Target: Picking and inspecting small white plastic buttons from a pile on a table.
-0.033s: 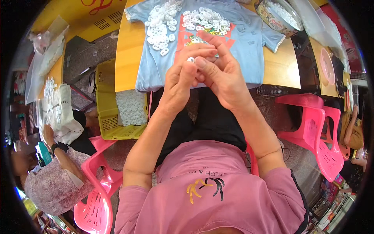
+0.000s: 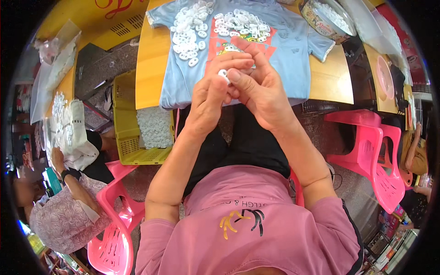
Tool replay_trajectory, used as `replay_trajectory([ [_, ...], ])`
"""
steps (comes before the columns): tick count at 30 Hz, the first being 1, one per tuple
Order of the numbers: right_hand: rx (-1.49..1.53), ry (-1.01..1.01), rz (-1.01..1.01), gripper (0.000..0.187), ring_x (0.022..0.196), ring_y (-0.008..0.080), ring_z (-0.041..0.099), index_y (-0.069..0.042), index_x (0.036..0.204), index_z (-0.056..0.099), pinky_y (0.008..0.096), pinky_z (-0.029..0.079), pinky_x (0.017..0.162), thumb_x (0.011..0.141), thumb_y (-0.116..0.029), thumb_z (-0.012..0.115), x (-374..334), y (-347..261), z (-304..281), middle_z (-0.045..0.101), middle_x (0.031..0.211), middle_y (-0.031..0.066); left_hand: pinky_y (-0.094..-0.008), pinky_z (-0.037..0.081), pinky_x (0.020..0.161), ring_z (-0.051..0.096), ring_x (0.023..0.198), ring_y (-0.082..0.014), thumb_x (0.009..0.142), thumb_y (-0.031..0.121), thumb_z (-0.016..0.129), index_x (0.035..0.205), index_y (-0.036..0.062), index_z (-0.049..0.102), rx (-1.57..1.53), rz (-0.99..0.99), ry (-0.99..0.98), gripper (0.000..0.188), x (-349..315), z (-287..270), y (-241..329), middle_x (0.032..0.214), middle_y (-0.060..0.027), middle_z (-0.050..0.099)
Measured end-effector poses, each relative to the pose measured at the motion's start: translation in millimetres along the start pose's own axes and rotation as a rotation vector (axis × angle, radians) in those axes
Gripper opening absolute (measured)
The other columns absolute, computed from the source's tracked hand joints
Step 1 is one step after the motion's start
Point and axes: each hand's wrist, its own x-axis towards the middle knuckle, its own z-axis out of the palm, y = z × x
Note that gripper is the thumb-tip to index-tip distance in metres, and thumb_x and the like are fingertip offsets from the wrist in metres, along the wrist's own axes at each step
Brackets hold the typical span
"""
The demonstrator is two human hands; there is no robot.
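Note:
My left hand and my right hand meet above the near half of a pale blue T-shirt spread on the table. Between the thumbs and fingers they pinch a small white plastic piece, with one rounded, holed end showing; the rest lies hidden behind my fingers. My right index finger points up, away from the piece. Beyond my hands, a pile of white oval two-holed pieces lies on the shirt's left side. A second pile of such pieces covers part of the shirt's red print.
A wooden table carries the shirt and a patterned bowl of white pieces. Below left stands a yellow crate beside many white pieces. Pink chairs stand at both sides; another person sits at left.
The white piece shows a little more between my fingertips, and my thumbs have shifted slightly. The piles stay as they were.

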Motion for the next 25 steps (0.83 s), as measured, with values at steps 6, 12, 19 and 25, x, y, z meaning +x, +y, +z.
replay_trajectory([
  [6, 0.064, 0.004, -0.016, 0.065, 0.086, 0.0115, 0.061, -0.009, 0.145, 0.027, 0.0268, 0.053, 0.074, 0.092, -0.006, 0.063, -3, 12, 17, 0.060, 0.099, 0.0044, -0.0283, 0.043, 0.087, 0.052, 0.111, -0.0182, 0.097, 0.046, 0.050, 0.115, -0.0023, 0.060, -0.110, -0.010, -0.026, 0.052, -9, -8, 10, 0.120, -0.0109, 0.057],
  [12, 0.044, -0.039, -0.068, 0.062, 0.100, 0.0119, 0.058, -0.011, 0.144, 0.030, 0.0278, 0.052, 0.083, 0.092, -0.006, 0.063, 2, 22, 29, 0.056, 0.110, 0.0045, -0.0356, 0.041, 0.098, 0.047, 0.124, -0.0273, 0.097, 0.039, 0.052, 0.107, -0.0047, 0.063, -0.076, 0.053, 0.007, 0.046, -13, -19, 18, 0.117, -0.0142, 0.059],
  [19, -0.005, -0.084, -0.046, 0.059, 0.090, 0.0078, 0.055, -0.004, 0.142, 0.032, 0.0240, 0.048, 0.078, 0.092, -0.005, 0.062, 8, 40, 51, 0.054, 0.103, 0.0017, -0.0279, 0.044, 0.089, 0.052, 0.117, -0.0227, 0.097, 0.040, 0.052, 0.116, -0.0044, 0.061, -0.072, -0.034, 0.072, 0.049, -41, -52, 35, 0.129, -0.0182, 0.054],
  [25, -0.542, -0.143, -0.157, 0.062, 0.080, 0.0096, 0.058, -0.004, 0.145, 0.025, 0.0236, 0.048, 0.074, 0.093, -0.007, 0.059, 31, 39, 49, 0.062, 0.089, 0.0049, -0.0430, 0.037, 0.105, 0.046, 0.128, -0.0290, 0.094, 0.044, 0.055, 0.137, -0.0043, 0.041, 0.120, 0.023, 0.235, 0.067, -85, -84, 61, 0.138, -0.0198, 0.046],
])
